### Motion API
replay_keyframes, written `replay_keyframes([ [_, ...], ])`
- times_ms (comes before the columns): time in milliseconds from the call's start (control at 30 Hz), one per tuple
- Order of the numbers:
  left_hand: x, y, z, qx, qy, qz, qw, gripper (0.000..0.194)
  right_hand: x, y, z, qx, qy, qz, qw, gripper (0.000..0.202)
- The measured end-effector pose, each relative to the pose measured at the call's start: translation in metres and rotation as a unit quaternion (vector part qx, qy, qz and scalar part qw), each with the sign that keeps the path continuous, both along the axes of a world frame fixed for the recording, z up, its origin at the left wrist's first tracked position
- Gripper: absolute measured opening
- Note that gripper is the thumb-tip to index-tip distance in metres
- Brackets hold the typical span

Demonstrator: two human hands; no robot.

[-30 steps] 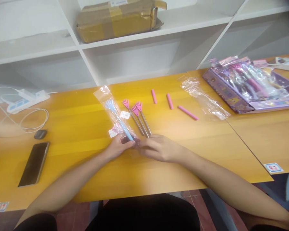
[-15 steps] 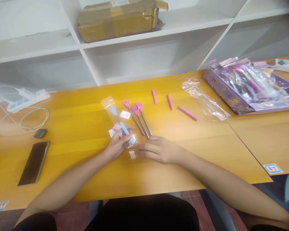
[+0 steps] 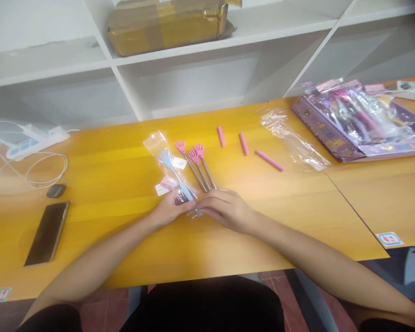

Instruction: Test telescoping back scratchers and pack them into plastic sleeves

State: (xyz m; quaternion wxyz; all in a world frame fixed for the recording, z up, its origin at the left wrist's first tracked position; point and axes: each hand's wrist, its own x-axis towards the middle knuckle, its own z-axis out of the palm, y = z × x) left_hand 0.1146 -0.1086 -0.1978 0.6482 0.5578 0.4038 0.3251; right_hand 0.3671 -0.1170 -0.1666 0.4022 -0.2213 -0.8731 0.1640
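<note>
Left hand (image 3: 169,210) and right hand (image 3: 221,210) are gripping the clear bagged blue hand-shaped scratcher (image 3: 174,173); three pink hand-shaped scratchers (image 3: 197,166) are lying just right of it, black phone (image 3: 46,233) far left.

Yellow wooden table (image 3: 297,216) before white open shelving (image 3: 200,78); reddish tiled floor (image 3: 100,309) beneath

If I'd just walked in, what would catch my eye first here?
Probably the two hands meeting mid-table: the left hand and right hand pinch a clear packet holding a blue hand-shaped stick. Beside it lie three pink hand-shaped sticks, and a purple box of wrapped goods sits far right.
</note>
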Motion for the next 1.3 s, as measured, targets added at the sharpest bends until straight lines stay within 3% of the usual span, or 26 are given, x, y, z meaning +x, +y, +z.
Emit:
replay_keyframes([
  [300,-0.001,-0.001,0.002,0.000,-0.034,-0.040,0.999,0.044,-0.001,0.002,-0.004,-0.029,0.014,-0.004,0.999,0.008],
  [500,-0.001,0.001,0.014,0.014,0.019,-0.102,0.995,0.042,0.000,0.002,-0.003,-0.049,0.024,-0.003,0.999,0.009],
  [700,0.001,0.001,0.019,0.032,0.051,-0.076,0.995,0.044,0.001,0.003,-0.004,-0.070,0.036,-0.004,0.997,0.009],
  [833,0.004,0.000,0.019,-0.011,0.003,-0.095,0.995,0.038,0.001,0.003,-0.006,-0.080,0.040,-0.004,0.996,0.009],
  [1033,0.004,0.000,0.009,-0.032,-0.044,-0.073,0.996,0.042,0.005,0.003,-0.002,-0.188,0.059,-0.018,0.980,0.042],
  [1167,0.003,0.000,0.006,-0.004,-0.075,-0.075,0.994,0.044,0.004,0.003,0.001,-0.323,0.052,0.022,0.945,0.036],
  [1300,0.005,0.000,0.007,0.000,-0.079,-0.084,0.993,0.037,0.000,0.001,0.001,-0.388,0.059,0.021,0.920,0.041],
])
